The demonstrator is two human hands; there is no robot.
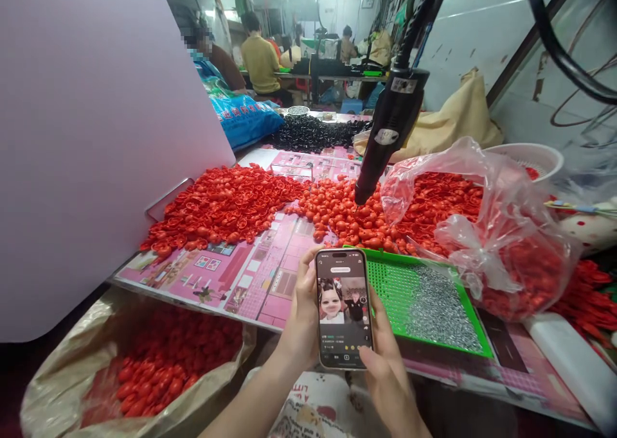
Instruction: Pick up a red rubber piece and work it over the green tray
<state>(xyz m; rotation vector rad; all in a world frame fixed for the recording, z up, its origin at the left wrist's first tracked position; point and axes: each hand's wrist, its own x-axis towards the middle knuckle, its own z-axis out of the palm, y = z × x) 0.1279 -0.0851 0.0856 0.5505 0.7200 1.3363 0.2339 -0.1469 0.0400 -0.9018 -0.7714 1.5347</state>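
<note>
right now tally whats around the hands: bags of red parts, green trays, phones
clear plastic bag of red parts: 1
tan sack of red parts: 1
green perforated plastic tray: 1
smartphone with a metal frame: 1
total: 4

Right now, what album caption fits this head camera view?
Left hand and right hand hold a smartphone beside a green perforated tray and heaped red parts.

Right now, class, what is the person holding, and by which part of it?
A smartphone, upright in both hands: the left hand wraps its left edge, and the right hand holds its lower right edge.
</note>
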